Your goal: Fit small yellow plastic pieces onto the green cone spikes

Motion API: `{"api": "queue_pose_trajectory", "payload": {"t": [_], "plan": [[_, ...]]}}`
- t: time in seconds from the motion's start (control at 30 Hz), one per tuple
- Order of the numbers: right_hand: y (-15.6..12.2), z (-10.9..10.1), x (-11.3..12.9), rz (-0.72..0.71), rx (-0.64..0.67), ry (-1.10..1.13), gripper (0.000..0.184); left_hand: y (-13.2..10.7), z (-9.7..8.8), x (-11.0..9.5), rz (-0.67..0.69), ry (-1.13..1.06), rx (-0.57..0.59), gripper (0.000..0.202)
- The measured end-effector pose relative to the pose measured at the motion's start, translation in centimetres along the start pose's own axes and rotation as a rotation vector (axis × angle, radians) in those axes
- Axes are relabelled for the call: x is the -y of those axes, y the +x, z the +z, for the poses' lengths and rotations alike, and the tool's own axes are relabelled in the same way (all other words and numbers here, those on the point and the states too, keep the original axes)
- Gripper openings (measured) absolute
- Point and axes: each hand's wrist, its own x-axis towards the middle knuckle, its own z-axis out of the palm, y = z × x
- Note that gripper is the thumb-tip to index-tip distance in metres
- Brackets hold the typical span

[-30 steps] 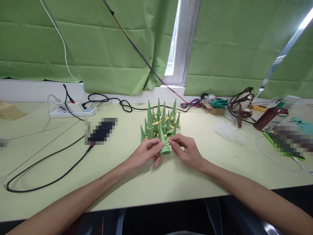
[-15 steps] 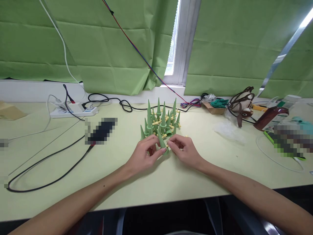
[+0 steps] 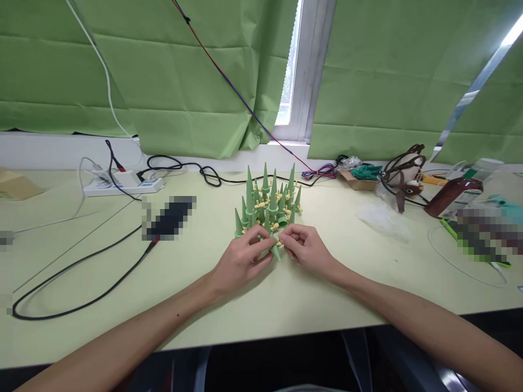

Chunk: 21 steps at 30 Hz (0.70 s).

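My left hand is closed around a small green plastic cone, whose narrow tip points down toward me while its base is mostly hidden by the fingers. Close beside it, my right hand pinches a tiny yellow piece against the cone's side; the fingertips cover much of that piece. Just beyond both hands stands a cluster of upright green cones with collars near their bases. Small yellow knobbed pieces sit among them.
A blurred dark device with a black cable lies at left, before a white power strip. Clear plastic wrap, a small cardboard box and a reddish-brown bottle are at right. The table's front edge runs below my forearms.
The cone in my left hand has turned over: its tip pointed up before and points down now. My left fingers have shifted over its base. My right hand has barely moved.
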Motion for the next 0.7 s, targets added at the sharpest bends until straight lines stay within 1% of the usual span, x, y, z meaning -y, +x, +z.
{"api": "queue_pose_trajectory", "payload": {"t": [0.1,0.17,0.27,0.4,0.47,0.6,0.7], "plan": [[0.0,0.0,0.0,0.009,-0.009,0.01,0.034,0.1,0.0,-0.1,-0.019,0.003,-0.005,0.02],[0.0,0.0,0.0,0.008,-0.018,0.012,0.035,0.2,0.0,-0.2,-0.074,-0.019,0.001,0.019],[-0.1,-0.1,0.0,-0.016,-0.05,0.018,0.035,0.3,0.0,-0.5,-0.214,-0.072,0.009,0.015],[-0.2,-0.4,0.1,-0.083,-0.113,0.034,0.033,0.7,-0.2,-0.8,-0.456,-0.18,0.015,0.016],[-0.3,-0.5,0.1,-0.117,-0.137,0.033,0.032,0.9,-0.3,-0.9,-0.551,-0.284,0.042,0.019],[-0.4,-0.6,0.0,-0.172,-0.147,-0.012,0.03,1.2,-0.1,-0.9,-0.727,-0.645,0.169,0.044],[-0.5,-0.5,-0.1,-0.189,-0.122,-0.055,0.029,1.3,0.0,-0.9,-0.811,-0.896,0.224,0.049]]}}
